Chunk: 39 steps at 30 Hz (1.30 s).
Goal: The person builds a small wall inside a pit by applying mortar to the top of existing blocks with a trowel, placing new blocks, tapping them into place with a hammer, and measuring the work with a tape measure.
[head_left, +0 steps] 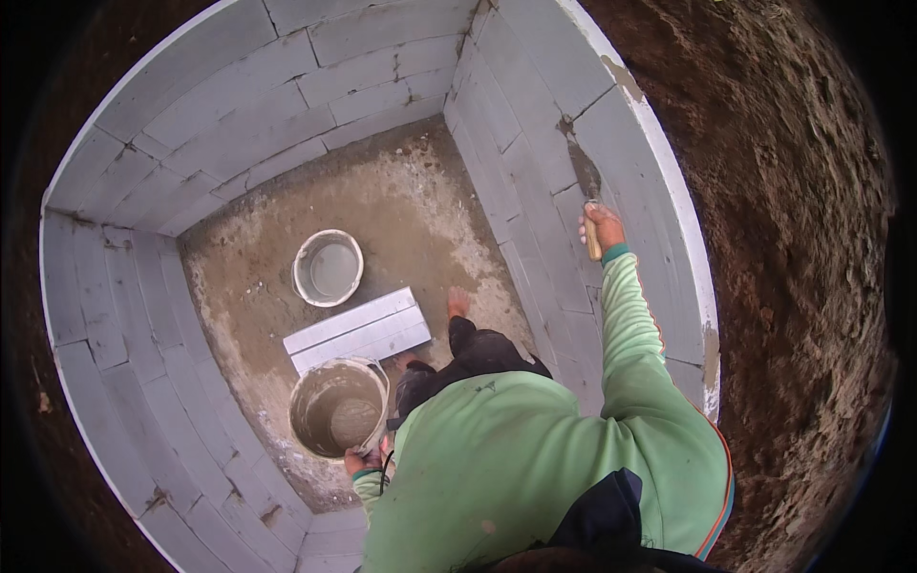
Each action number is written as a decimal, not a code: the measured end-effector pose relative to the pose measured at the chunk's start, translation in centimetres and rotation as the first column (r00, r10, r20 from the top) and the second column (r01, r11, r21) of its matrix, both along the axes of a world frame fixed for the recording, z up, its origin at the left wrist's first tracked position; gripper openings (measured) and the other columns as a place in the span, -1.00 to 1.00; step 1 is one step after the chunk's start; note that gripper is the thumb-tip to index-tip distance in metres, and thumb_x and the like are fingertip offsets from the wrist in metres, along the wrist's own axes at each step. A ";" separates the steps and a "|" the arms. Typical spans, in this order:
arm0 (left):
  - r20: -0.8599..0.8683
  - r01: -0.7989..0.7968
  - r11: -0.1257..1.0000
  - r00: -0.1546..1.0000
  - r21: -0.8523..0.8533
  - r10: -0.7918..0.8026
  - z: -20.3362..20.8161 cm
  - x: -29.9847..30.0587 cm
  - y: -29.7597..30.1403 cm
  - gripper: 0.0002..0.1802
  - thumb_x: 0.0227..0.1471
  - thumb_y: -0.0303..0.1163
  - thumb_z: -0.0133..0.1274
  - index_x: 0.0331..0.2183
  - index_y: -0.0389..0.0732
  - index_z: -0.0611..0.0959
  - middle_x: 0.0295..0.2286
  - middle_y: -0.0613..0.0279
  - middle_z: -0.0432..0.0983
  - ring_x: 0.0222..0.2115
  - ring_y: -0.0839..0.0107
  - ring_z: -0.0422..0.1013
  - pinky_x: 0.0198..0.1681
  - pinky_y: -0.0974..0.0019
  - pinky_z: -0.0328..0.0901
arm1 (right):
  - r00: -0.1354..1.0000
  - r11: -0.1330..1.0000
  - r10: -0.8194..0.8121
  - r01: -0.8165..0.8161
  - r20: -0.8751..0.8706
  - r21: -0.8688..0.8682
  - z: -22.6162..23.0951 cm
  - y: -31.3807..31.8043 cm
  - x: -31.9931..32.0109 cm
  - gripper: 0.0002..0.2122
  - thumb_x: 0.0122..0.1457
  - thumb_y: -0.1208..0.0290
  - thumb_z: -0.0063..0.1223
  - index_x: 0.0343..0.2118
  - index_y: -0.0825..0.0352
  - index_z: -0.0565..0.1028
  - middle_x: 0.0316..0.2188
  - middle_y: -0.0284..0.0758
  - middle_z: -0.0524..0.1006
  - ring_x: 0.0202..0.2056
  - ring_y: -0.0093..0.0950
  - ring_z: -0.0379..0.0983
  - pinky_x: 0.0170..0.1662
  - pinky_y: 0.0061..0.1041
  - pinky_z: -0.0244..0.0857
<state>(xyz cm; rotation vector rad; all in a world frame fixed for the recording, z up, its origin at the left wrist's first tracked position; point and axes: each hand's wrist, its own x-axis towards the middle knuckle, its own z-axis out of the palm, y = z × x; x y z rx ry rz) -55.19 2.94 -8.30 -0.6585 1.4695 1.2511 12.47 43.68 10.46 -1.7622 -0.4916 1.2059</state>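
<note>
In my right hand [606,227], closed round its wooden handle, is a trowel [585,170]. Its pointed metal blade lies against the right block wall [535,143], near a joint with a dab of wet mortar [565,124]. My left hand [360,461] grips the rim of a mortar bucket [304,399] low beside my body; part of the hand is hidden by the sleeve and the bucket. Grey mortar [353,420] coats the inside of this bucket and sits at its bottom.
Walls of pale grey blocks surround me, with a white top edge [659,143]. A second bucket [328,268] holding grey liquid stands on the stained concrete floor [258,220]. Pale blocks [358,329] lie between the buckets, near my bare feet. Brown earth [793,239] rises outside the right wall.
</note>
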 end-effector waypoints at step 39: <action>-0.450 0.756 0.430 0.645 0.494 -0.617 14.8 15.5 22.9 -0.27 -0.05 -0.67 -0.06 0.21 -0.20 0.30 0.01 0.05 0.47 -0.03 0.11 0.51 0.00 0.03 0.51 | -0.186 0.561 0.726 -0.395 0.662 -0.727 4.3 -10.7 -30.4 -0.70 0.26 0.38 -0.01 0.02 0.34 0.48 -0.11 -0.16 0.57 -0.17 -0.25 0.65 -0.29 -0.26 0.57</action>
